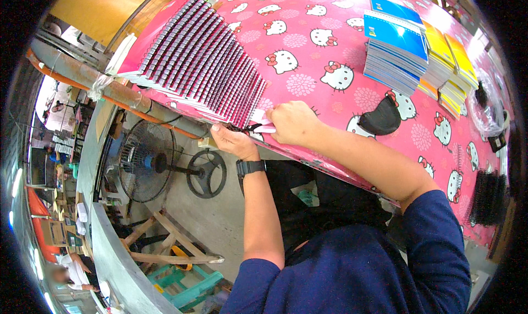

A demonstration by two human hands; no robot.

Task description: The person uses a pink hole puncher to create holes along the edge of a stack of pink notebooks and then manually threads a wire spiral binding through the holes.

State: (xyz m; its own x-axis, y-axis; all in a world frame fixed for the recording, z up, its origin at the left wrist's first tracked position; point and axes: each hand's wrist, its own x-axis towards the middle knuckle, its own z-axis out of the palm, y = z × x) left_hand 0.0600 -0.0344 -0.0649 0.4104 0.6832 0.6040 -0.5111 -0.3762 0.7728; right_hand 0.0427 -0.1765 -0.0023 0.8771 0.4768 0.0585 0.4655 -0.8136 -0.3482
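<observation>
A long row of overlapping spiral-bound notebooks (198, 66) with dark coils and pinkish-red covers fans across the left of the table, its near end at the edge. At that end my left hand (235, 142), wearing a black wristwatch, is closed around the notebook corner; its fingertips are partly hidden. Just right of it, my right hand (294, 124) is curled into a fist, knuckles up, around a small white-handled tool (265, 129). Something black at the tool's front reaches the last coil, between both hands. The exact kind of tool is hard to make out.
A pink patterned cloth (330, 44) covers the table. Blue notebooks (396, 50) and yellow ones (448, 61) are stacked at the far right. A black rounded pouch (381, 116), black coils (488, 198) and a plastic bag (487, 110) lie nearby. A fan (146, 160) stands left below the edge.
</observation>
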